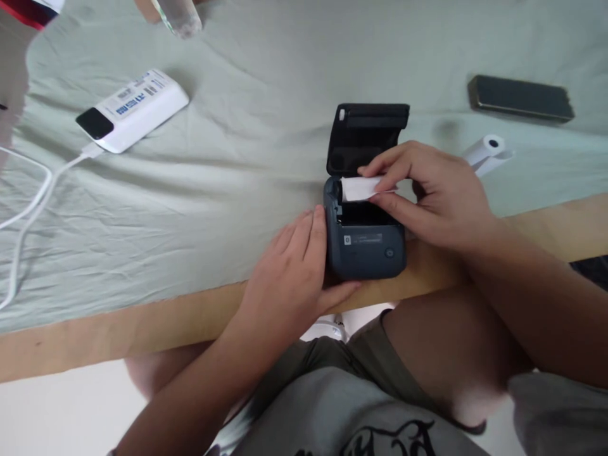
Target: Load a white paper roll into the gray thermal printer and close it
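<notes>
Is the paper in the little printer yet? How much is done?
Done: the small dark blue plastic printer has its black hinged lid flipped open. In hand: the right hand pinches the white paper roll over the open bay, while the left hand grips the printer's side. Left: the paper is not let go and the lid is not shut yet.

- I see the printer (365, 244) as smooth, matt, dark plastic.
- The paper strip (361, 188) looks thin, white and matt.
- The cloth (261, 158) is pale green fabric, softly creased.
- The table edge (142, 323) reads to me as smooth light wood.
- The power bank (137, 107) is glossy white plastic.
</notes>
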### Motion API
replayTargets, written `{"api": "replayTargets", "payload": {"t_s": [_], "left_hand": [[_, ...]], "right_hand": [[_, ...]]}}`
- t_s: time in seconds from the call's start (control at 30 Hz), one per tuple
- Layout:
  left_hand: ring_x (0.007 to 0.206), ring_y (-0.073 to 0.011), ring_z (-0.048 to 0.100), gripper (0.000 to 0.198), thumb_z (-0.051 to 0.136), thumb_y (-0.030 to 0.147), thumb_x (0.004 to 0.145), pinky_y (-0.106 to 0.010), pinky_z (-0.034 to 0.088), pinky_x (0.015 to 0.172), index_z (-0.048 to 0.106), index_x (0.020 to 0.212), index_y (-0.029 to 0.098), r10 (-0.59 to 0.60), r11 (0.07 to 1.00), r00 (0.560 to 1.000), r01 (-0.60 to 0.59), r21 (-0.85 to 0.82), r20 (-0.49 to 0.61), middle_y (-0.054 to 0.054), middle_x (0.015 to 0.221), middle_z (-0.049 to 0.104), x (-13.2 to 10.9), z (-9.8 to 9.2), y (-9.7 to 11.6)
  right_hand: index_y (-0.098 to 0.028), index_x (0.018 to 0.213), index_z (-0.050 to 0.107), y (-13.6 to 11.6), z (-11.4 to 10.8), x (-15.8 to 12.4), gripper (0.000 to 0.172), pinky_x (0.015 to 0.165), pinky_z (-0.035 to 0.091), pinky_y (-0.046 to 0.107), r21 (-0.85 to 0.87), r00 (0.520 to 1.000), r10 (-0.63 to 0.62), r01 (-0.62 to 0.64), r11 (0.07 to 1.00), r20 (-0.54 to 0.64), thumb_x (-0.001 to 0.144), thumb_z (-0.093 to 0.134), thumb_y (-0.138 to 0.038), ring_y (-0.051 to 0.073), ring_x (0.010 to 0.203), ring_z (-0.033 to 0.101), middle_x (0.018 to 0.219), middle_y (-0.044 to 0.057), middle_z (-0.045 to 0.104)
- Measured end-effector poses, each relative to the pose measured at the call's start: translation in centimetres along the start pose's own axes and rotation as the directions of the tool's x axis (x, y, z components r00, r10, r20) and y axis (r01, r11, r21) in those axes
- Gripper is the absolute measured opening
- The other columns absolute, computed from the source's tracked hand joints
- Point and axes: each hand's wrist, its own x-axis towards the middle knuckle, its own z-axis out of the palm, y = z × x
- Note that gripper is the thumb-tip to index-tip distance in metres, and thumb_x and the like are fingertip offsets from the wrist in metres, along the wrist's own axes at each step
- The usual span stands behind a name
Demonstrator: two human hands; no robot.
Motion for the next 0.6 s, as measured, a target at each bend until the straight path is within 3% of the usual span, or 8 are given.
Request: {"api": "replayTargets", "payload": {"t_s": [0.1, 0.2, 0.3, 0.37, 0.43, 0.5, 0.53, 0.6], "left_hand": [[0.154, -0.0483, 0.075, 0.108, 0.067, 0.079, 0.117, -0.061, 0.068, 0.126, 0.033, 0.183, 0.0, 0.001, 0.999, 1.0, -0.002, -0.036, -0.029, -0.036, 0.168, 0.07, -0.1, 0.3, 0.0], [0.146, -0.0426, 0.08, 0.111, 0.075, 0.072, 0.116, -0.057, 0.072, 0.12, 0.019, 0.193, 0.016, -0.059, 0.991, 0.994, 0.048, -0.126, -0.088, -0.029, 0.17, 0.071, -0.2, 0.3, 0.1], [0.138, -0.0422, 0.082, 0.086, 0.081, 0.063, 0.115, -0.061, 0.074, 0.114, 0.042, 0.187, 0.037, -0.076, 0.986, 0.996, 0.067, -0.15, -0.052, -0.022, 0.168, 0.071, -0.1, -0.1, 0.2], [0.14, -0.0442, 0.08, 0.072, 0.087, 0.06, 0.112, -0.064, 0.073, 0.114, 0.06, 0.176, 0.043, -0.061, 0.988, 0.998, 0.061, -0.144, 0.002, -0.02, 0.169, 0.068, 0.0, -0.6, 0.1], [0.144, -0.0448, 0.078, 0.065, 0.091, 0.055, 0.109, -0.065, 0.071, 0.117, 0.068, 0.169, 0.044, -0.054, 0.985, 0.998, 0.06, -0.162, 0.043, -0.02, 0.171, 0.066, 0.1, -0.9, 0.1], [0.147, -0.0452, 0.076, 0.061, 0.093, 0.047, 0.108, -0.066, 0.071, 0.119, 0.072, 0.165, 0.043, -0.057, 0.982, 0.997, 0.065, -0.177, 0.055, -0.019, 0.173, 0.065, 0.2, -0.9, 0.2], [0.148, -0.0456, 0.076, 0.059, 0.093, 0.044, 0.108, -0.066, 0.07, 0.119, 0.074, 0.163, 0.043, -0.063, 0.982, 0.997, 0.07, -0.177, 0.05, -0.019, 0.173, 0.064, 0.2, -0.8, 0.2], [0.146, -0.0468, 0.076, 0.057, 0.094, 0.042, 0.107, -0.068, 0.071, 0.118, 0.076, 0.16, 0.043, -0.081, 0.982, 0.996, 0.084, -0.168, 0.026, -0.019, 0.173, 0.063, 0.1, -0.6, 0.4]], "right_hand": [[-0.027, 0.102, 0.074, -0.6, -0.6, -0.2, 0.009, 0.103, 0.072, 0.043, 0.004, 0.999, -0.037, 0.037, 0.999, -0.025, 0.11, 0.074, -0.021, 0.023, 0.12, 0.086, 0.125, 0.004, 0.085], [-0.028, 0.105, 0.075, -1.3, -1.7, -0.2, 0.008, 0.093, 0.068, 0.035, 0.034, 0.99, -0.115, 0.112, 0.993, 0.082, 0.108, 0.079, -0.022, 0.018, 0.109, 0.084, 0.118, 0.001, 0.083], [-0.029, 0.111, 0.078, -1.6, -2.5, -0.3, 0.002, 0.098, 0.066, 0.036, 0.065, 0.951, -0.214, 0.205, 0.977, 0.223, 0.11, 0.078, -0.027, 0.018, 0.112, 0.084, 0.116, 0.0, 0.084], [-0.029, 0.112, 0.078, -1.6, -2.8, -0.4, 0.003, 0.103, 0.065, 0.038, 0.084, 0.943, -0.227, 0.212, 0.974, 0.245, 0.113, 0.076, -0.03, 0.019, 0.115, 0.083, 0.118, 0.001, 0.084], [-0.029, 0.112, 0.077, -1.5, -2.8, -0.6, 0.004, 0.105, 0.065, 0.038, 0.043, 0.982, -0.136, 0.131, 0.99, 0.128, 0.114, 0.074, -0.03, 0.019, 0.115, 0.082, 0.119, 0.003, 0.082], [-0.03, 0.12, 0.075, -1.2, -2.5, -0.8, 0.008, 0.105, 0.065, 0.04, -0.016, 0.998, 0.019, -0.02, 1.0, -0.053, 0.113, 0.073, -0.03, 0.023, 0.125, 0.08, 0.132, 0.007, 0.081], [-0.032, 0.13, 0.073, -0.9, -2.2, -0.9, 0.018, 0.109, 0.065, 0.043, -0.015, 0.989, 0.094, -0.096, 0.995, -0.112, 0.112, 0.073, -0.032, 0.025, 0.136, 0.078, 0.146, 0.009, 0.078], [-0.035, 0.151, 0.062, -0.4, -1.7, -1.1, 0.045, 0.121, 0.063, 0.048, 0.062, 0.974, 0.199, -0.193, 0.979, -0.108, 0.108, 0.076, -0.042, 0.031, 0.16, 0.069, 0.177, 0.009, 0.064]]}}
